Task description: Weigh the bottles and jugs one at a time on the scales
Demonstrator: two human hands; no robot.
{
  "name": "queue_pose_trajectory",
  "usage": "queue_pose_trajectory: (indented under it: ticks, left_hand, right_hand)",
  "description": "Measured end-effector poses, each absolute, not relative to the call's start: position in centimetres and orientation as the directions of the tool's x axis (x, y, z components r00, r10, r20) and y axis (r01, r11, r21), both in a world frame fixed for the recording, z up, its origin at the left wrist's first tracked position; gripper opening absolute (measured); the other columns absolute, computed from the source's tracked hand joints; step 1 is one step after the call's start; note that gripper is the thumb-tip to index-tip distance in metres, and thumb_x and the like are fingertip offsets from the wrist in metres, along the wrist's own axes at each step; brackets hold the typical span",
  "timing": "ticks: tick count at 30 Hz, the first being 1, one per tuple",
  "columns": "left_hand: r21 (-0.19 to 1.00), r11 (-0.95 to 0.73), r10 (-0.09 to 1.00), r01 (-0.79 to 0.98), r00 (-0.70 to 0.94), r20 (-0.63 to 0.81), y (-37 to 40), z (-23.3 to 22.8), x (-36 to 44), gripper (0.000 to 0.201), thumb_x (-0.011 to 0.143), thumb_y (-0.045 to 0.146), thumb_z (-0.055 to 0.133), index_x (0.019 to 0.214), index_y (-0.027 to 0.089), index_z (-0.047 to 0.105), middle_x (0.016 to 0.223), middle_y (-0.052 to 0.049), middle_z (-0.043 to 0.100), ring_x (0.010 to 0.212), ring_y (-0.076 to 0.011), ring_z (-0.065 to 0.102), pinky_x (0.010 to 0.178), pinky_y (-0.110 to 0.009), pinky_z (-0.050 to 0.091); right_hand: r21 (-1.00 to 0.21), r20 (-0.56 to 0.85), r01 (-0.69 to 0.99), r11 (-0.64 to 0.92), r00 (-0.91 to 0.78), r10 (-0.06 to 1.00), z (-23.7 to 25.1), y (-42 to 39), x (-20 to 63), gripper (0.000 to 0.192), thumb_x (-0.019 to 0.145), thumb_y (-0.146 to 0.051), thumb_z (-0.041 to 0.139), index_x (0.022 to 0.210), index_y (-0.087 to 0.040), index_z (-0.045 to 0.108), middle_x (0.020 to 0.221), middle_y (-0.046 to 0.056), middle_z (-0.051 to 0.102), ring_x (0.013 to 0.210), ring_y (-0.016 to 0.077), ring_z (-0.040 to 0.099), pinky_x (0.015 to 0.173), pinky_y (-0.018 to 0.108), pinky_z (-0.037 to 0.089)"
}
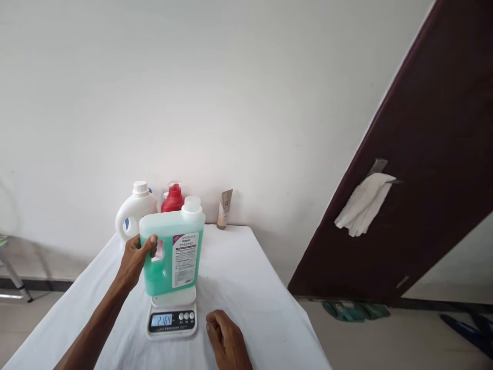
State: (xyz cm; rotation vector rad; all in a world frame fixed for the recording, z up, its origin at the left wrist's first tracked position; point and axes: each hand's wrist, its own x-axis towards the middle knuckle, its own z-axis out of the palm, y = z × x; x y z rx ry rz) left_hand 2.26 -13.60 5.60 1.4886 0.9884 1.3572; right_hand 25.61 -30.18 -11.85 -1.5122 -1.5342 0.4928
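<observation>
My left hand [140, 257] is wrapped round the handle of a translucent jug of green liquid [157, 277] with a white cap and a printed label. The jug is at the platform of a white digital kitchen scale [171, 331], tilted slightly; whether its full weight rests there I cannot tell. On the scale's lit display the digits look like 2164. My right hand [227, 339] lies on the cloth to the right of the scale, its fingers curled in, apart from the jug. What those fingers hold, if anything, is hidden.
Behind the jug stand a white handled bottle [134, 208] and a red bottle [173, 199]. A beige tube [224, 209] is upright near the wall. White cloth covers the table [246, 277]. To the right, a towel [365, 203] hangs on a dark door's handle; green slippers [346, 311] lie below.
</observation>
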Motion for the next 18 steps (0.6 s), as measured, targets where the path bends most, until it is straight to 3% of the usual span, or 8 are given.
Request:
queue_pose_trajectory:
  ticks: [5,10,14,18]
  left_hand:
    - [0.958,-0.225,0.974,-0.18,-0.073,0.215,-13.9,5.9,4.4,0.056,0.061,0.05,0.093,0.06,0.021,0.045,0.053,0.008,0.037,0.051,-0.0079,0.033,0.049,-0.024,0.029]
    - [0.927,-0.261,0.956,-0.269,-0.208,0.209,-16.8,9.0,7.5,0.055,0.056,0.043,0.096,0.061,0.02,0.046,0.051,0.009,0.037,0.048,-0.0061,0.034,0.044,-0.021,0.028]
    - [0.886,-0.3,0.952,-0.353,-0.171,0.254,-17.7,11.5,12.5,0.057,0.057,0.043,0.097,0.065,0.02,0.046,0.054,0.01,0.036,0.047,-0.0044,0.034,0.042,-0.018,0.029]
    - [0.899,-0.247,0.969,-0.361,-0.08,0.234,-15.4,11.0,19.6,0.062,0.058,0.051,0.097,0.064,0.021,0.043,0.054,0.009,0.039,0.046,-0.0044,0.034,0.042,-0.018,0.029]
  right_hand:
    - [-0.773,0.379,0.588,0.239,0.125,0.917,-12.7,-29.6,25.7,0.026,0.107,-0.027,0.043,0.089,-0.022,0.06,0.082,0.003,0.068,0.071,0.0171,0.063,0.067,0.026,0.043]
    - [-0.739,0.446,0.619,0.267,0.152,0.882,-12.2,-29.2,25.3,0.024,0.101,-0.017,0.043,0.085,-0.022,0.059,0.08,0.002,0.069,0.069,0.0169,0.065,0.066,0.026,0.041]
    - [-0.717,0.481,0.646,0.262,0.186,0.857,-12.5,-29.3,24.8,0.024,0.098,-0.013,0.043,0.081,-0.023,0.057,0.078,0.002,0.068,0.067,0.0172,0.065,0.064,0.027,0.037]
    - [-0.711,0.511,0.646,0.277,0.205,0.835,-12.9,-29.2,24.7,0.024,0.098,-0.012,0.042,0.081,-0.023,0.055,0.076,0.002,0.067,0.067,0.0175,0.065,0.064,0.028,0.036]
